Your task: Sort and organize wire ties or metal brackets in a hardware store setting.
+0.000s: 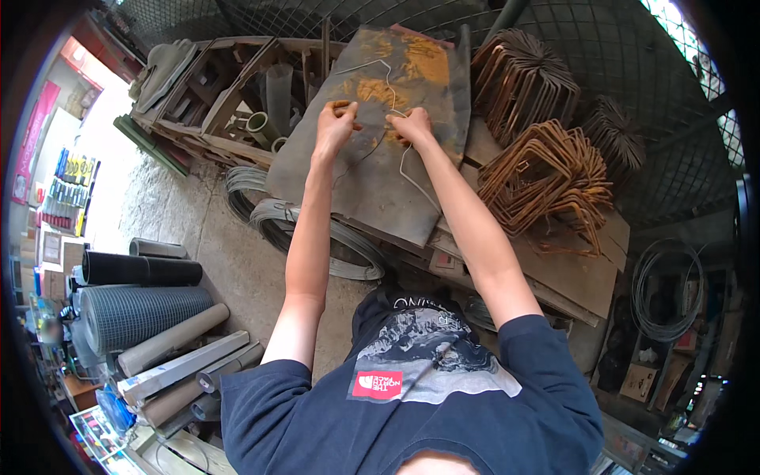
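Note:
A bent length of light metal wire [390, 83] runs over a dark sheet-covered bench top [368, 178] stained with orange rust. My right hand [412, 126] pinches this wire near its middle; one stretch goes up to a sharp bend at the far side, another comes down below the hand towards my forearm. To its left, my left hand [336, 127] hovers over the sheet with loosely curled fingers, dark stains on their tips, and no wire visible in it. Between both hands a thin dark line crosses the sheet; whether it is wire or shadow is unclear.
Rusty bent rebar stirrups [543, 175] are piled right of the sheet, with more bundles [525, 83] behind. Wire coils [320, 237] lean below the bench's near edge. Wooden crates [237, 89] stand left. Mesh rolls [145, 314] lie on the lower left. Wire-mesh fencing rises behind.

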Available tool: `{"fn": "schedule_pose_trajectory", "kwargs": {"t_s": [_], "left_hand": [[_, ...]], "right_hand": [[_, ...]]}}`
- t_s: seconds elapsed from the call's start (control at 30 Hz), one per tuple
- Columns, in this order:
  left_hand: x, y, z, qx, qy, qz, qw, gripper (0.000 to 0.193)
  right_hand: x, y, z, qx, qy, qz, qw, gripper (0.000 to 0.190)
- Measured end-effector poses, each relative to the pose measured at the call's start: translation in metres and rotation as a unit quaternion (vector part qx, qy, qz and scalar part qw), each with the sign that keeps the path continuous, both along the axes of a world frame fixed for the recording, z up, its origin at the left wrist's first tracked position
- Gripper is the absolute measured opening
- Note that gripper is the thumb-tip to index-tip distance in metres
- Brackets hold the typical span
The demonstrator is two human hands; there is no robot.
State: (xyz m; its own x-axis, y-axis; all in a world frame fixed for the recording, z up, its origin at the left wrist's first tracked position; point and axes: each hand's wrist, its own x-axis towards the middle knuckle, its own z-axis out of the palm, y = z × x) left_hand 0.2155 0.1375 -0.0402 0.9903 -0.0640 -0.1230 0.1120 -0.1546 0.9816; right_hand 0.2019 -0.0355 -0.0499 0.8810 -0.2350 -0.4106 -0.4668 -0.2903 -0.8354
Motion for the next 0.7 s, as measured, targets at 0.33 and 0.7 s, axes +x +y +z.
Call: {"fn": "schedule_pose_trajectory", "kwargs": {"t_s": [0.33,0.7], "left_hand": [[-0.016,0.028,-0.012,-0.008,-0.050,-0.014,0.999,0.033],[-0.015,-0.003,-0.022,0.024,-0.114,-0.033,0.993,0.032]], "right_hand": [[0.019,0.031,-0.010,-0.299,-0.048,-0.037,0.952,0.038],[0.005,0.035,0.041,0.218,-0.087,0.035,0.971,0.027]]}}
